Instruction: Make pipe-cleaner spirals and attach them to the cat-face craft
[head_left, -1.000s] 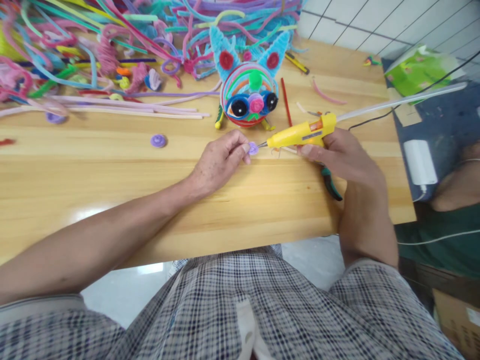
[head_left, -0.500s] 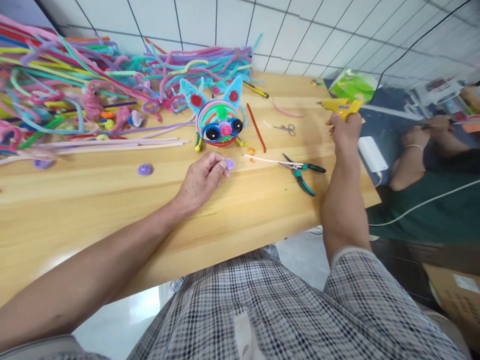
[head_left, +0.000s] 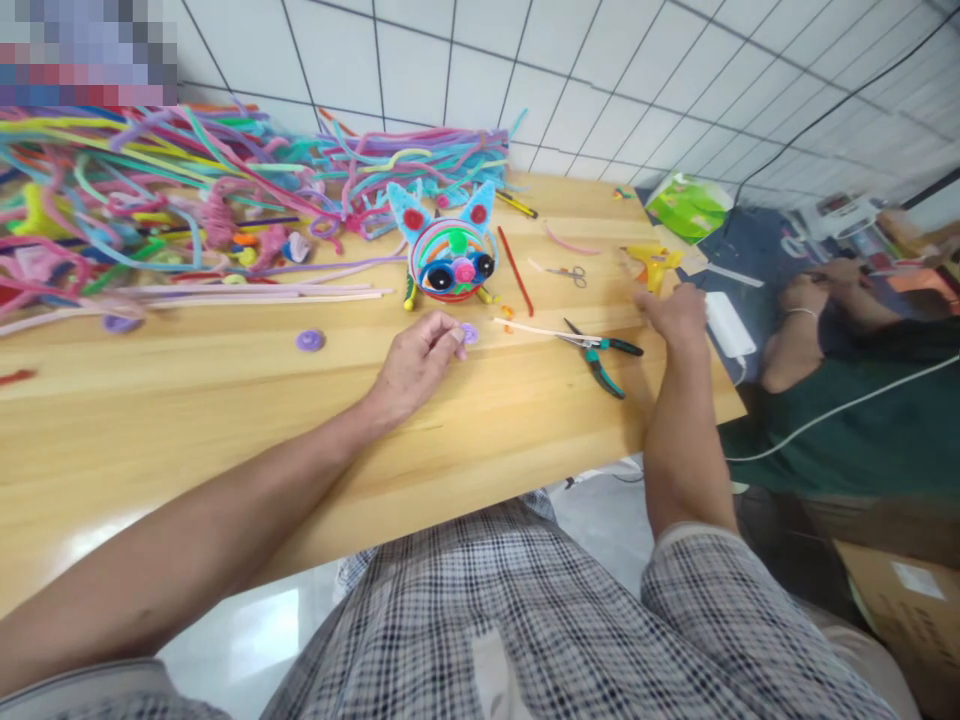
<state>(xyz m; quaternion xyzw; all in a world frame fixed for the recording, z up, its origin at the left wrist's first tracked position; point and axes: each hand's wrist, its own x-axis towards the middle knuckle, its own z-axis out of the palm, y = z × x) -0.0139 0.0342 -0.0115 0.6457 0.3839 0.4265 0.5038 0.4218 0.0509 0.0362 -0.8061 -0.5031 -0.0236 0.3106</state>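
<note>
My left hand (head_left: pixel 424 362) is closed in a pinch on a small purple pipe-cleaner coil (head_left: pixel 469 333), just in front of the pipe-cleaner animal (head_left: pixel 451 250) with blue ears and big black eyes. To the right, my right hand (head_left: pixel 675 315) has its fingers apart, right beside a yellow glue gun (head_left: pixel 654 266) at the table's right end. Another purple coil (head_left: pixel 310 341) lies on the table left of my left hand. Green-handled pliers (head_left: pixel 600 358) lie open between my hands, with a pale pipe-cleaner strip (head_left: pixel 529 328) reaching to their jaws.
A heap of coloured pipe cleaners (head_left: pixel 202 190) covers the back left of the table (head_left: pixel 262 400). Small scissors (head_left: pixel 574 274), a red stem (head_left: pixel 516 272) and a yellow cutter (head_left: pixel 517 204) lie behind the pliers. A white power adapter (head_left: pixel 729 324) and a co-worker's arms (head_left: pixel 799 330) are at right.
My right hand has let go of the glue gun, which now sits at the table's right end. My left hand keeps its pinch on the purple coil. The view has shifted slightly.
</note>
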